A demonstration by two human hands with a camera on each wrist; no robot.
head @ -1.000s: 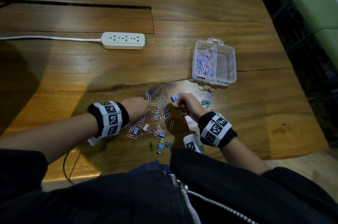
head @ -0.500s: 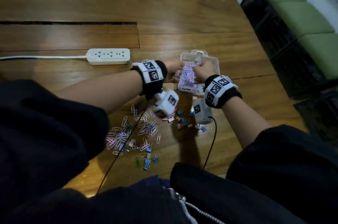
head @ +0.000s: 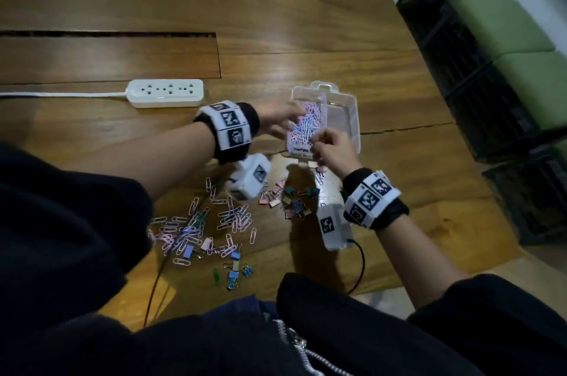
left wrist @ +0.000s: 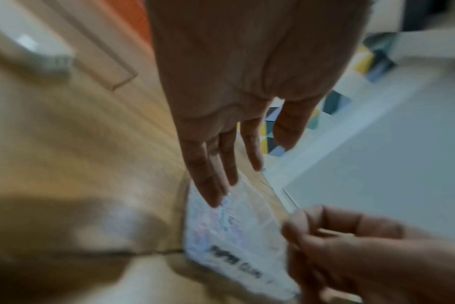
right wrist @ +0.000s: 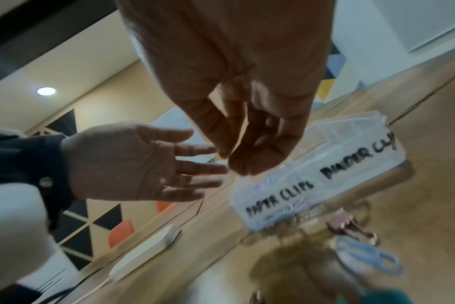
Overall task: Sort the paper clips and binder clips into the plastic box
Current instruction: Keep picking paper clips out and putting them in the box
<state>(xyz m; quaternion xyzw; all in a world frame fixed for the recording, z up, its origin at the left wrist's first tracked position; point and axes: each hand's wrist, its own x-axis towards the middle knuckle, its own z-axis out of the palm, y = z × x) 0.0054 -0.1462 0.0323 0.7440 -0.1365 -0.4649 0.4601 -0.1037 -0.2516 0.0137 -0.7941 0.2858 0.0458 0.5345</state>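
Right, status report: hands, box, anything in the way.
Left hand open, right hand fingers curled, both over plastic box. Paper-clip compartment filling, binder side bare. Loose clips on table; nothing blocking.

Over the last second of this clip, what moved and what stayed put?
Both hands left the loose clips and went up to the plastic box. The left hand now hangs open-fingered over the paper clip compartment; the right hand, fingertips bunched, is at the box's near edge, anything pinched hidden. The box, the paper clips and binder clips on the table and the power strip look unmoved.
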